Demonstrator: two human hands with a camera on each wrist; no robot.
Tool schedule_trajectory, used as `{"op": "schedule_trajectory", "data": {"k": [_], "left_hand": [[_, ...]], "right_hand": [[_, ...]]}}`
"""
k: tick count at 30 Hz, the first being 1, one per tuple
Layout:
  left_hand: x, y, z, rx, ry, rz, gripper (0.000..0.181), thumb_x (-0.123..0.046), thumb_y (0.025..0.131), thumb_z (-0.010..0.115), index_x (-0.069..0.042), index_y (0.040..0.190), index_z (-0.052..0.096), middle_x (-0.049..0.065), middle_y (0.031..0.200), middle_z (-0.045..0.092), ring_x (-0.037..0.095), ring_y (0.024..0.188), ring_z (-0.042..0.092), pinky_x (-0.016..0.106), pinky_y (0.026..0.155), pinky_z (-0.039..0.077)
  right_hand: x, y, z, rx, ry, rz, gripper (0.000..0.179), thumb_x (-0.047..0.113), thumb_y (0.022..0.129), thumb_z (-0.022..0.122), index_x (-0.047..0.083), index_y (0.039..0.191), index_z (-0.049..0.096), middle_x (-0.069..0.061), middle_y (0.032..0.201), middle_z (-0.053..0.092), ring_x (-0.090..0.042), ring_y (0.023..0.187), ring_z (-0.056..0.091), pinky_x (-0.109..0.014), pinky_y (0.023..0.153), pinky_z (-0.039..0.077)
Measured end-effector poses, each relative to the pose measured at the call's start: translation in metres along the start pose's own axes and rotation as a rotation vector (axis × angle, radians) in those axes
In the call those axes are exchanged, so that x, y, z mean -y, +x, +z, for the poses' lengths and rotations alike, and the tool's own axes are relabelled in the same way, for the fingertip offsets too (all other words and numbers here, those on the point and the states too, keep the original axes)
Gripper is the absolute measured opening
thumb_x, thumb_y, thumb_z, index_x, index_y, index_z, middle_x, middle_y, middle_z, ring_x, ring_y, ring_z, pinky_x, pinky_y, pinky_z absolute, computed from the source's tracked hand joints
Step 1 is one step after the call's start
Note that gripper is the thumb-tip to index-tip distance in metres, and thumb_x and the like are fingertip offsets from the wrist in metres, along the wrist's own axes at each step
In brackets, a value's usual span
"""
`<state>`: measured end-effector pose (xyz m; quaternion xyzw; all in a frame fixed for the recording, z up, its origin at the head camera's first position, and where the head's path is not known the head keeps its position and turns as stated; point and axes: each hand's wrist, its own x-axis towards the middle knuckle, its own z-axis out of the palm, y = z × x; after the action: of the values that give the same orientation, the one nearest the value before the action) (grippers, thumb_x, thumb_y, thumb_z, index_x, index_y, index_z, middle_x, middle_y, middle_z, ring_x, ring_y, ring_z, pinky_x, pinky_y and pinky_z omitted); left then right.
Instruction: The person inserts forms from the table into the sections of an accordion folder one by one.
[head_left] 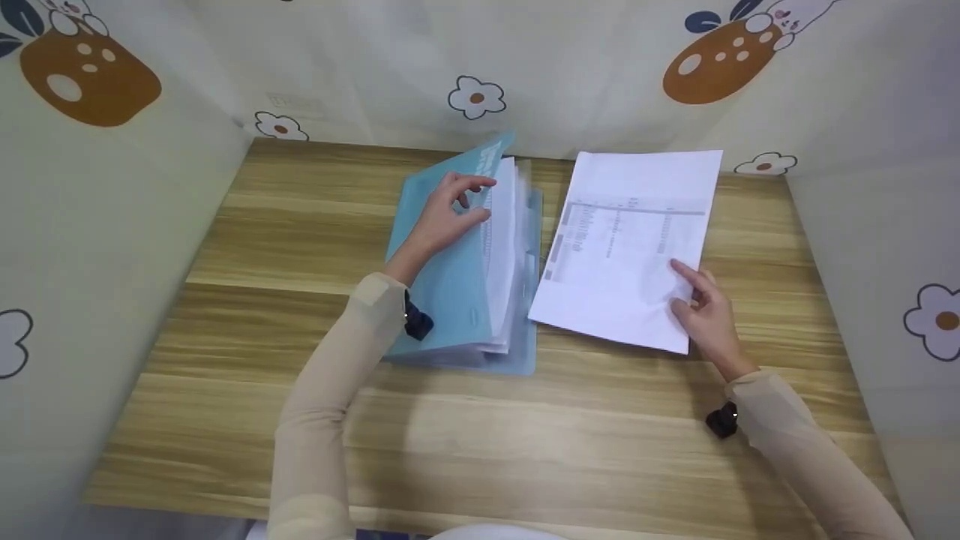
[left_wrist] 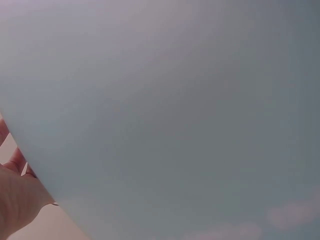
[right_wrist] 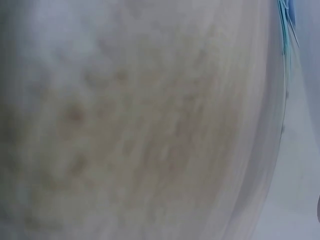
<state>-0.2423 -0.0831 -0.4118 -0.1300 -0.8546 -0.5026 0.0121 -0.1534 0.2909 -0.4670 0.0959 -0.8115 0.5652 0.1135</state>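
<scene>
A light blue plastic folder (head_left: 442, 300) lies on the table with its cover tilted partly up. White sheets (head_left: 504, 247) show beneath the cover along its right side. Over the cover is my left hand (head_left: 448, 214), thumb and index fingertips apart near the cover's right edge. The blue cover (left_wrist: 175, 125) fills most of the left wrist view, the left hand (left_wrist: 20, 192) showing beyond its edge. My right hand (head_left: 709, 315) holds a white printed sheet (head_left: 622, 292) by its lower right edge, thumb and index finger on top. Its other fingers are partly hidden.
The wood-grain table (head_left: 247, 360) meets a pale patterned curtain (head_left: 360, 75) at the back and sides. A black wrist camera (head_left: 418, 319) sits at the left cuff, another black camera (head_left: 722, 420) at the right. The right wrist view is mostly blurred.
</scene>
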Motion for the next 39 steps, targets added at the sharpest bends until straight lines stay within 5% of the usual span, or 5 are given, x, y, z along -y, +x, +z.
{"op": "schedule_trajectory", "data": {"k": [14, 31, 39], "left_hand": [[0.001, 0.000, 0.000, -0.003, -0.002, 0.004, 0.040, -0.022, 0.077, 0.060, -0.021, 0.116, 0.057, 0.000, 0.105, 0.044, 0.014, 0.085, 0.040, 0.027, 0.069, 0.039], [0.001, 0.000, 0.000, -0.006, -0.007, 0.004, 0.039, -0.023, 0.077, 0.060, -0.022, 0.116, 0.057, 0.001, 0.105, 0.043, 0.013, 0.085, 0.040, 0.027, 0.069, 0.040], [0.002, 0.001, 0.001, -0.005, -0.023, 0.022, 0.039, -0.018, 0.076, 0.058, -0.019, 0.115, 0.058, 0.005, 0.105, 0.045, 0.016, 0.083, 0.040, 0.029, 0.069, 0.037]], "right_hand": [[0.003, 0.000, 0.007, 0.013, 0.003, -0.002, 0.052, -0.025, 0.066, 0.047, -0.011, 0.116, 0.051, -0.023, 0.100, 0.048, -0.021, 0.077, 0.044, -0.016, 0.067, 0.042], [0.003, -0.003, 0.012, 0.042, -0.020, 0.011, 0.051, -0.024, 0.067, 0.048, -0.010, 0.116, 0.051, -0.022, 0.106, 0.047, -0.022, 0.071, 0.042, -0.016, 0.059, 0.040], [0.000, -0.005, 0.015, 0.067, 0.055, 0.040, 0.051, -0.024, 0.068, 0.047, -0.011, 0.117, 0.049, -0.022, 0.104, 0.046, -0.021, 0.074, 0.042, -0.017, 0.061, 0.039]]}}
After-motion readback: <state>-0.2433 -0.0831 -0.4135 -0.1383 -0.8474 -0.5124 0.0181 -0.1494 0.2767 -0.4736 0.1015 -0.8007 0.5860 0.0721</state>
